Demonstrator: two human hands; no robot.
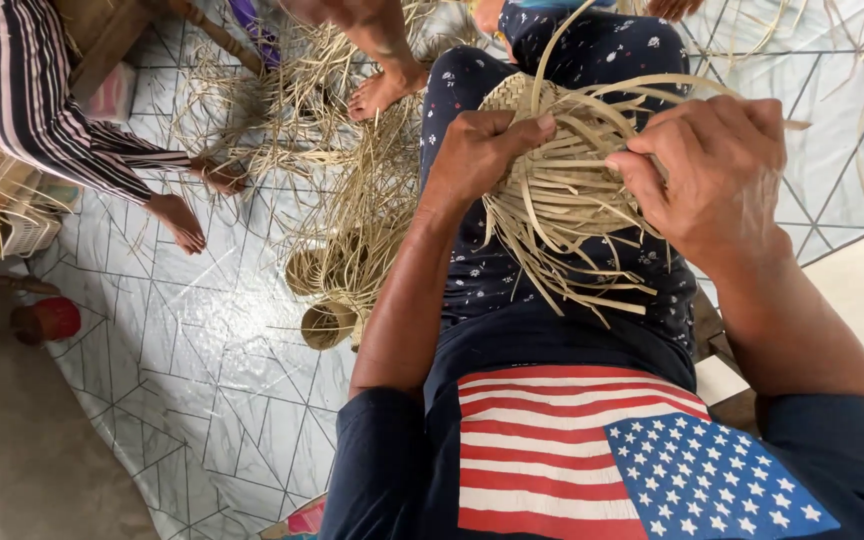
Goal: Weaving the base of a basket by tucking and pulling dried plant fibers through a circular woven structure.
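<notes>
Down on the floor, a pale mat (202, 350) with thin geometric lines spreads wide under everything, open and bare toward the lower left. Across its middle lies a loose heap of dry straw strips (352, 170), with small woven cups (327, 322) at its near edge. Another person's striped trouser leg (42, 100) and bare foot (177, 220) sit at far left, well apart; a second bare foot (384, 88) rests on the heap up top.

Now the lap: a half-woven basket (562, 185) of flat, pale straw bands rests on the dark flowered trousers (512, 270), between both hands. Its top is tightly plaited; lower down the bands run loose and fan out in curling ends over the knees.

The left hand (477, 150) is closed on the basket's left rim, fingers curled over the weave. The right hand (712, 175) clamps its right side, fingertips pinching a band. Free strands arc up past the right hand into clear room over the mat.
</notes>
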